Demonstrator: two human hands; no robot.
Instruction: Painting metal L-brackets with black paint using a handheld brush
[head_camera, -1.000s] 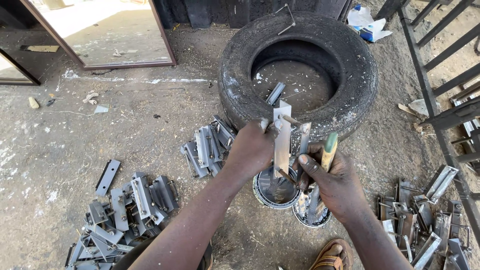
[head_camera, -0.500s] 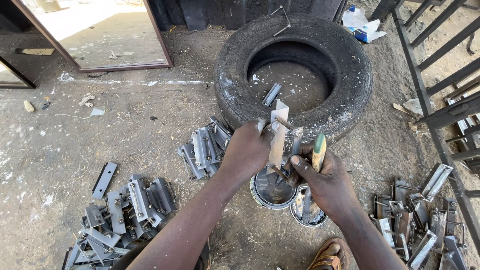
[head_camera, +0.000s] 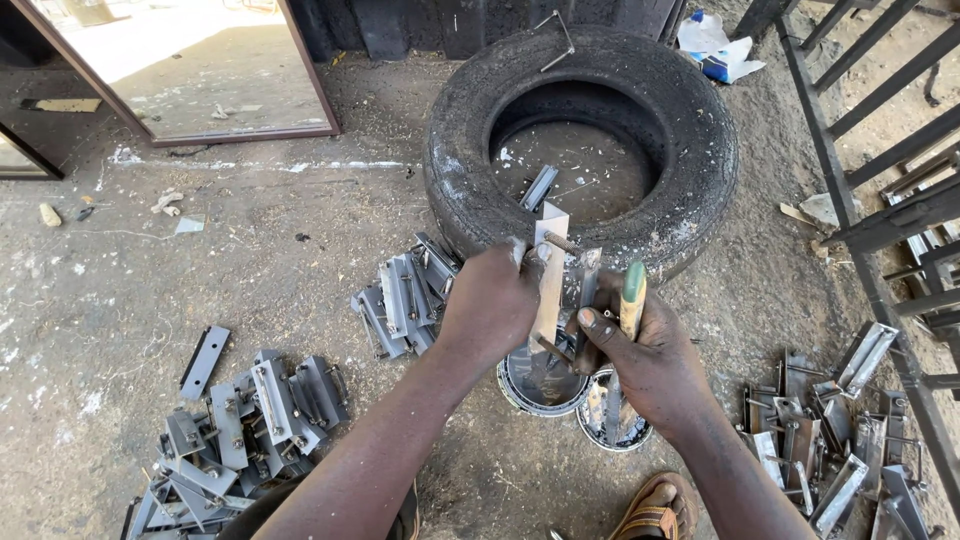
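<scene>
My left hand (head_camera: 490, 305) grips an upright metal bracket (head_camera: 552, 262) with a bolt sticking out near its top. It is held over an open round tin (head_camera: 540, 385) on the ground. My right hand (head_camera: 650, 360) holds a green-and-yellow handled brush (head_camera: 633, 298) beside the bracket, with a finger against the bracket's lower part. A second round tin (head_camera: 610, 420) sits just below my right hand, and the brush's lower end is hidden behind the hand.
An old black tyre (head_camera: 700, 130) lies just beyond the hands, with one bracket inside. Piles of grey metal brackets lie at lower left (head_camera: 240, 430), beside the tyre (head_camera: 405, 295) and at lower right (head_camera: 830, 440). A metal gate frame (head_camera: 880, 150) stands right. My sandalled foot (head_camera: 655, 510) is below.
Both hands and the bracket stay over the tins, shifting only slightly; the view has drifted a little.
</scene>
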